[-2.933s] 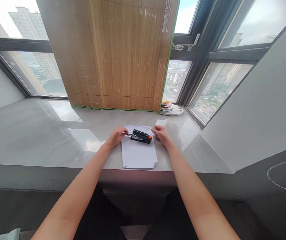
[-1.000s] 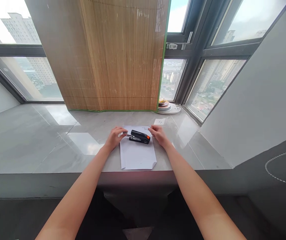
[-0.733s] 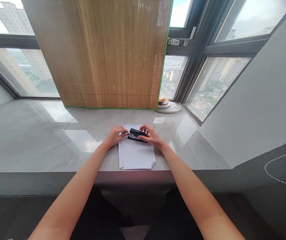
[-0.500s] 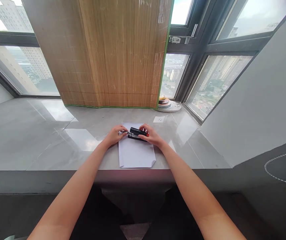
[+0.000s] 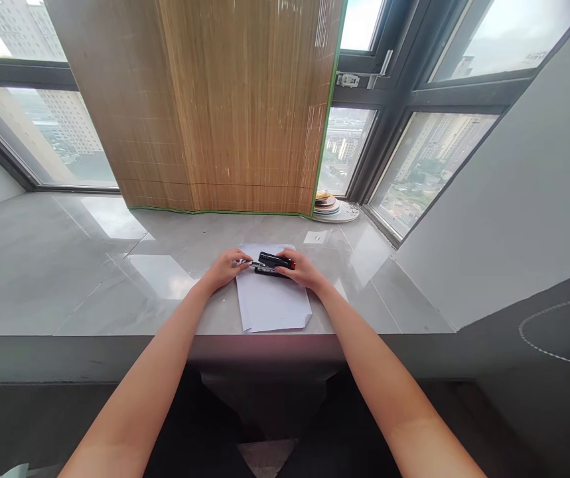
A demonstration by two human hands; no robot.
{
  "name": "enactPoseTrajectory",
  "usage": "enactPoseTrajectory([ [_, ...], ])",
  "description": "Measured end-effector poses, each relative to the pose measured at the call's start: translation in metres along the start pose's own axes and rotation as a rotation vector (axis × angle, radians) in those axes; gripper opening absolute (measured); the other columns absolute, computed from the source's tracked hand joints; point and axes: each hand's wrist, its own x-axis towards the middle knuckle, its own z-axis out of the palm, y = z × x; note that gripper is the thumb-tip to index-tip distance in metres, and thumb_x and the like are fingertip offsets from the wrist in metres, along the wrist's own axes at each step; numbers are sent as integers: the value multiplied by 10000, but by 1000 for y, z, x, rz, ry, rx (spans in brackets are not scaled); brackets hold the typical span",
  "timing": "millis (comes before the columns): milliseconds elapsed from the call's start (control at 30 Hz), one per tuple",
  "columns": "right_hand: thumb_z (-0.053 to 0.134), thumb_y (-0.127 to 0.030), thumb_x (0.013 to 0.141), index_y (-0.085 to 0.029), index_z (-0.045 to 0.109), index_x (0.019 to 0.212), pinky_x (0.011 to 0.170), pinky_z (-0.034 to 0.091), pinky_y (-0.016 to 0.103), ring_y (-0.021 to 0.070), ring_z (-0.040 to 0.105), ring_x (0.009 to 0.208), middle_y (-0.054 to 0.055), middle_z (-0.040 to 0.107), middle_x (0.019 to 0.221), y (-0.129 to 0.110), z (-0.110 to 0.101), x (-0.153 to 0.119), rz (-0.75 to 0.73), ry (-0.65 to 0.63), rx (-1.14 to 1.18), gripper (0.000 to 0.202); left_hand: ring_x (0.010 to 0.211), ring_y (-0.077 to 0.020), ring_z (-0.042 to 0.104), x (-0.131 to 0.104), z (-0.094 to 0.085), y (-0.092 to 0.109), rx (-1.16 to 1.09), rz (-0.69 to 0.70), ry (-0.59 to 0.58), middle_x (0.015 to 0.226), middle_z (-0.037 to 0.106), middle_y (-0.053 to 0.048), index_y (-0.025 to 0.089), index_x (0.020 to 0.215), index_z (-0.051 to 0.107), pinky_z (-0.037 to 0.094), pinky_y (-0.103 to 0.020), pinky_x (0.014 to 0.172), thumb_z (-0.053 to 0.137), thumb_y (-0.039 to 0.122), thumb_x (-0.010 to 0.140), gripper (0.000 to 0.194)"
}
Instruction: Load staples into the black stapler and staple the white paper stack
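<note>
A black stapler [image 5: 271,259] with a red bit at its right end lies over the upper part of some white paper [image 5: 275,305]. Its top arm is raised from the base, and silvery metal shows between them. My right hand [image 5: 300,268] grips the stapler's right end, fingers on the far side and thumb on the near side. On the left, my left hand [image 5: 225,267] pinches a thin silvery strip [image 5: 255,265] at the stapler's left end; I cannot tell whether the strip is joined to the stapler. The paper's lower right corner is curled.
The grey tiled window ledge [image 5: 165,318] runs across, its front edge close below the paper. A stack of plates [image 5: 332,210] stands in the back right corner. Behind hangs a bamboo blind [image 5: 225,119]. A white bead cord [image 5: 538,352] loops at the right.
The paper has turned slightly, its bottom edge shifting a little to the right. My left hand has edged slightly left with the silvery strip. My right hand keeps its grip on the stapler.
</note>
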Motion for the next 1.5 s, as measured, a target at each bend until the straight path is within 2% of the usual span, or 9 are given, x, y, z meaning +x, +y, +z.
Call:
enactPoseTrajectory([
  [200, 722, -395, 908, -219, 750, 1080, 899, 478, 389, 237, 631, 963, 55, 693, 1035, 6, -3, 0, -10, 83, 7, 248, 1068, -266, 675, -6, -1, 1, -16, -23, 58, 1135, 791, -70, 287, 1065, 843, 555, -401, 910, 686, 529, 949, 311],
  [367, 710, -401, 904, -224, 760, 1085, 891, 484, 386, 238, 631, 952, 53, 673, 1027, 3, -8, -1, 9, 126, 47, 258, 935, -230, 675, -8, -2, 4, -48, 1, 128, 1033, 805, -45, 282, 1007, 839, 546, -403, 912, 766, 487, 908, 239],
  [500, 741, -449, 913, -224, 772, 1095, 906, 490, 391, 249, 628, 979, 63, 654, 1047, -8, -7, -1, -58, 27, 124, 291, 887, -223, 676, -10, -1, 13, -95, 49, 75, 947, 796, -33, 266, 948, 824, 532, -404, 912, 879, 482, 820, 257],
  [733, 708, -614, 957, -225, 755, 1147, 944, 489, 407, 266, 618, 1008, 82, 658, 1060, -18, 8, 0, -162, -161, 141, 435, 835, -216, 643, -9, 4, 15, 52, 95, 14, 876, 770, -8, 267, 874, 797, 479, -414, 957, 1009, 465, 647, 368],
  [867, 674, -642, 976, -226, 730, 1162, 913, 493, 392, 252, 613, 978, 77, 639, 1051, -18, 8, 0, -159, -162, 142, 459, 826, -213, 637, -8, 4, 15, 64, 84, 46, 846, 752, -5, 262, 856, 775, 477, -412, 945, 1000, 498, 651, 385],
  [1067, 792, -549, 893, -231, 737, 1065, 864, 486, 371, 235, 608, 926, 54, 654, 1001, -21, 11, -2, -112, -101, 123, 366, 829, -210, 629, -9, 2, 18, 54, 92, 44, 833, 734, 0, 256, 844, 755, 484, -404, 919, 969, 512, 695, 365],
  [1200, 786, -468, 879, -231, 748, 1051, 852, 495, 381, 239, 621, 914, 51, 657, 984, -20, 8, 0, -72, 69, 112, 296, 840, -212, 615, -7, 1, 13, 0, 76, 126, 849, 725, -9, 267, 958, 766, 507, -374, 849, 865, 566, 816, 346],
  [1400, 683, -385, 925, -233, 714, 1055, 937, 498, 457, 294, 589, 973, 95, 650, 1019, -2, -4, 0, 100, 629, -115, 203, 885, -220, 608, -1, 2, 9, 70, 67, 221, 894, 732, -27, 259, 917, 743, 512, -385, 907, 661, 503, 1000, 270],
  [1500, 641, -339, 942, -241, 702, 1080, 1027, 458, 525, 341, 541, 1062, 136, 643, 1069, 9, -5, 0, 119, 796, -291, 180, 991, -253, 637, 19, 14, 14, 129, 15, 241, 1020, 747, -63, 247, 975, 748, 519, -414, 957, 589, 423, 1034, 244],
])
